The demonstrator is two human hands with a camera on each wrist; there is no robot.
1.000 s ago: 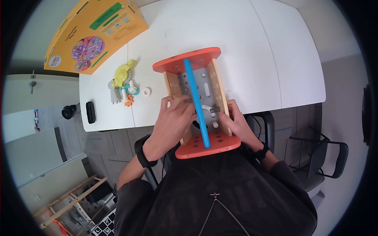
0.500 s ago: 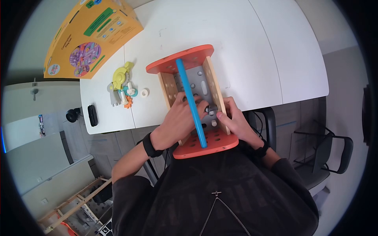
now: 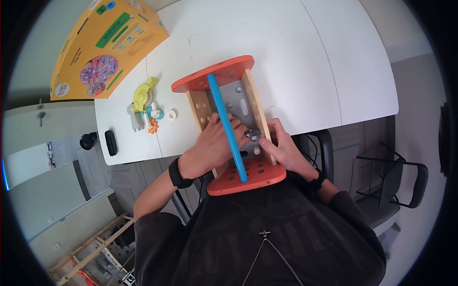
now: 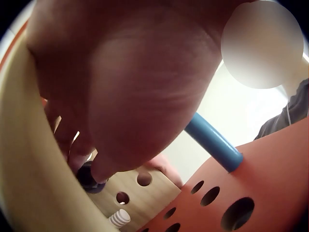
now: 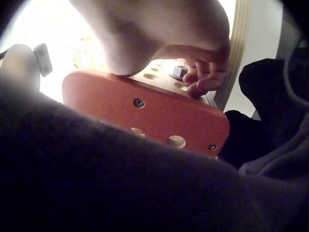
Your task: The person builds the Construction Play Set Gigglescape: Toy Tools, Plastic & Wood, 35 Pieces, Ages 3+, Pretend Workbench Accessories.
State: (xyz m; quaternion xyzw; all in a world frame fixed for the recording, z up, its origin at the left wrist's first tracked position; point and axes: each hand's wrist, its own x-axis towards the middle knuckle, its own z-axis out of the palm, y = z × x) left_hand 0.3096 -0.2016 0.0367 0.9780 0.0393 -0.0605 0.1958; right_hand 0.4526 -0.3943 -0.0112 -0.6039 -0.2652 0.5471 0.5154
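One white table spreads behind the work, a yellow play-set box standing at its far left corner, while a person handles a toy toolbox at the near edge, its closer red end up against a dark shirt. Both hands are occupied on the same side of it. The left hand is inside, under the blue rod, its thumb and fingers closed in a narrow pinch about a dark round piece at the inner face of the right wooden wall; the right hand grips that wall, thumb at the top edge, fingers curled down the outside. The step in hand looks like working a fastener through the wall, though whether it is being tightened or loosened cannot be told. The next move would seem to call for a firm hold outside while the left fingertips turn the piece squarely. Only the head view takes in the loose parts well to the left: a black case, a yellow-green piece, an orange gear and a white ring. Only the right wrist view shows the grey hex head on the outer face, just beside the fingers, probably the same fastener's other end. The left wrist view reveals the ridged thread on a white peg, a mere pale stub from above.
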